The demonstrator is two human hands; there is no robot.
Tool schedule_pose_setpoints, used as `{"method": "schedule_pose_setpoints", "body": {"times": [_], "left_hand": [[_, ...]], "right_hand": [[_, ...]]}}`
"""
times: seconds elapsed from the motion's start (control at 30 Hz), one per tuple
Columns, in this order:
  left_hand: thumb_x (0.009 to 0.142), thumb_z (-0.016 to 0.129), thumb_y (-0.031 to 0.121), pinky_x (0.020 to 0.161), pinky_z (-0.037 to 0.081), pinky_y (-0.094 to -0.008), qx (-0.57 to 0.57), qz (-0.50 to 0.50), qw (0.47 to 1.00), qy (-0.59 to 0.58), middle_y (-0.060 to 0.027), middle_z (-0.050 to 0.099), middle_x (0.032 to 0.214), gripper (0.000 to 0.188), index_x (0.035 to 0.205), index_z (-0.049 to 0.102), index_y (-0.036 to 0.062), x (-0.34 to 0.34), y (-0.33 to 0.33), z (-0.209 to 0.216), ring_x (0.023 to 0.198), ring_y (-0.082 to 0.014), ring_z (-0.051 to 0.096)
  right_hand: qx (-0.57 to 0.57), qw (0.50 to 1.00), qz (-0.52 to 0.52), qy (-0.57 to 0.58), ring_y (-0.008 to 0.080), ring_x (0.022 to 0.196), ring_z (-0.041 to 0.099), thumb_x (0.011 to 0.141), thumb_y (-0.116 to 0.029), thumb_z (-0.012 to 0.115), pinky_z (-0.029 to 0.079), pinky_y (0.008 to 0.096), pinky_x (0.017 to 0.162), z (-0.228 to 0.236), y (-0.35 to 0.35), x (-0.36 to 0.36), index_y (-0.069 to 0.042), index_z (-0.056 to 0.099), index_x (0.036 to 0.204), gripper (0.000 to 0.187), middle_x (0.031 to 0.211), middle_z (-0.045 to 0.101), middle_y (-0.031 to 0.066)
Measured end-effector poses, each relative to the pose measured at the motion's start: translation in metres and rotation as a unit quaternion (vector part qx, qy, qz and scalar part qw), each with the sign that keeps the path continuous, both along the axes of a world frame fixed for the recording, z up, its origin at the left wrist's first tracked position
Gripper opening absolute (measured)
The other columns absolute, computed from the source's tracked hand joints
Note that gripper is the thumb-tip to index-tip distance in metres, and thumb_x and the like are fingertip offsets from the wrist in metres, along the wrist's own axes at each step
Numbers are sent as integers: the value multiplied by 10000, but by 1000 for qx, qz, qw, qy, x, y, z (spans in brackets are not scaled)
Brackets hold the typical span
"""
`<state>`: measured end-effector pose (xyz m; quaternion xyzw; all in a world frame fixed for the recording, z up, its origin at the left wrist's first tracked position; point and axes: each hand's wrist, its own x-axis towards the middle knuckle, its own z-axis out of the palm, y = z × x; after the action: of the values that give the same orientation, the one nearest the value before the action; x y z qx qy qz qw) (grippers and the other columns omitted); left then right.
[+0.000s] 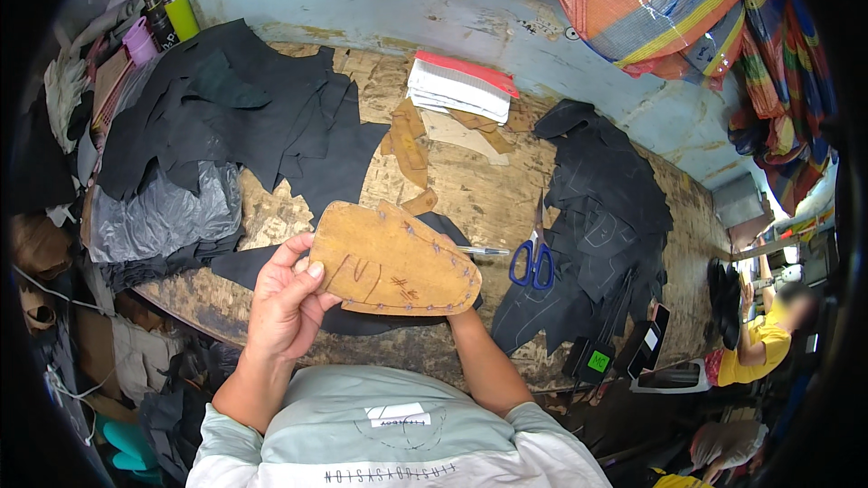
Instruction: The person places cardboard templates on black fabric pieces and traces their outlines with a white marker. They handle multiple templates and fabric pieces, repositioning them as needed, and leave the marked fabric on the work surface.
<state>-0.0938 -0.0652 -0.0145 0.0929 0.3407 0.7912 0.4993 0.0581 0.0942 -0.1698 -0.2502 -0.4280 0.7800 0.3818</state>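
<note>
My left hand (287, 298) grips the left end of a tan pattern piece (398, 262), thumb on top and fingers underneath. The piece has a rounded right end, pen marks on its face and small dark marks along the edges. My right hand lies behind this piece; only the wrist and a sliver of fingertip (443, 239) show. A silver pen (485, 251) sticks out past the piece's right edge near those fingertips; whether that hand holds it is hidden. Dark sheet material (389, 322) lies under the piece. Blue-handled scissors (532, 264) rest to the right.
Black cut sheets are heaped at left (235, 108) and right (606, 208) on the worn wooden table (470, 185). Tan scraps (407, 146) lie near a white-and-red paper stack (461, 88). A phone (646, 343) sits by the right edge. Another person in yellow (767, 343) is at far right.
</note>
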Motion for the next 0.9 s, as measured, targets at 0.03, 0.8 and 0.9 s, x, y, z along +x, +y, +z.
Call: {"method": "schedule_pose_setpoints", "body": {"times": [0.03, 0.8, 0.9], "left_hand": [[890, 544, -18, 747, 587, -356, -2, 1, 1000, 2, -155, 629, 1071, 303, 1177, 457, 28, 0, -1, 2, 935, -233, 661], [922, 481, 9, 924, 506, -368, -20, 346, 933, 100, -134, 567, 1236, 359, 1280, 455, 13, -127, -137, -47, 1131, -225, 574], [920, 478, 12, 937, 495, -369, -39, 336, 938, 73, -137, 561, 1247, 373, 1292, 444, 5, -122, -131, -51, 1131, -227, 575]], "right_hand": [[15, 1000, -3, -5, 78, 811, 596, 854, -19, 633, 498, 224, 721, -2, 1, 0, 40, 601, 1015, 174, 944, 643, 48], [415, 887, 17, -203, 120, 629, 596, 832, -52, 674, 471, 244, 547, 18, -11, -31, 22, 637, 845, 84, 753, 627, 88], [364, 915, 6, -174, 159, 628, 610, 820, -65, 680, 479, 272, 556, 14, -12, -31, 18, 642, 828, 92, 752, 636, 104]]}}
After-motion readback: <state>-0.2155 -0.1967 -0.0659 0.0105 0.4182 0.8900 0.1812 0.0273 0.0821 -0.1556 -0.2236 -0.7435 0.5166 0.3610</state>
